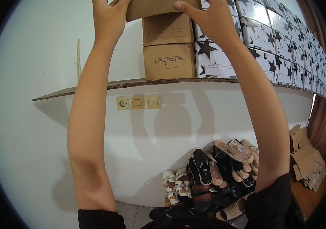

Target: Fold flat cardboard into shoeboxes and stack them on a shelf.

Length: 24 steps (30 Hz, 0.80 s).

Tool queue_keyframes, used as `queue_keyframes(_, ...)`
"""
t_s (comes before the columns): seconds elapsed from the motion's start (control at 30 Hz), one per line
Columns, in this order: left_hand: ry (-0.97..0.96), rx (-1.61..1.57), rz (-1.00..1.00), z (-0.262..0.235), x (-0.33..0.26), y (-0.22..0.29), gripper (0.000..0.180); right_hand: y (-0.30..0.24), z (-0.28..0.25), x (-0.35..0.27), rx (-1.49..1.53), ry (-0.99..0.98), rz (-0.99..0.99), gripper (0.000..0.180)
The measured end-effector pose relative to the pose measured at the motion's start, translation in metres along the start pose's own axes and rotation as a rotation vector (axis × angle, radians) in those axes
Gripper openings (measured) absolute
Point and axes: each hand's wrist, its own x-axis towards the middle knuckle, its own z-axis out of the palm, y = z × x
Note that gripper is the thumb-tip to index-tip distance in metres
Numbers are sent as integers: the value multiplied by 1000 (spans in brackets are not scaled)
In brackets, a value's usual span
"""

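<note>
Both my arms reach up to a plain brown cardboard box (155, 7) at the top edge of the view. My left hand (109, 17) grips its left end. My right hand (208, 19) holds its right end, thumb laid across the front. The box sits on top of a stack of two more brown boxes (168, 45) standing on a thin wall shelf (94, 87). The box's upper part is cut off by the frame.
White boxes with black stars (277, 42) fill the shelf to the right. Below the shelf the wall carries a socket and two switches (138, 102). A heap of sandals and shoes (212, 179) lies on the floor, with flattened cardboard (306, 158) at the right.
</note>
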Motion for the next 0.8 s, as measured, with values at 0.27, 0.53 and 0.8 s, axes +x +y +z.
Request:
queue_keyframes(0.27, -72, 121, 83, 1, -11, -58, 50, 12, 39, -6, -108, -28, 31, 54)
queue_keyframes(0.53, -243, 744, -146, 18, -32, -80, 50, 32, 54, -1, -651, -454, 381, 47)
queue_keyframes(0.8, -352, 790, -265, 18, -24, -115, 53, 44, 77, -44, -865, -308, 168, 53)
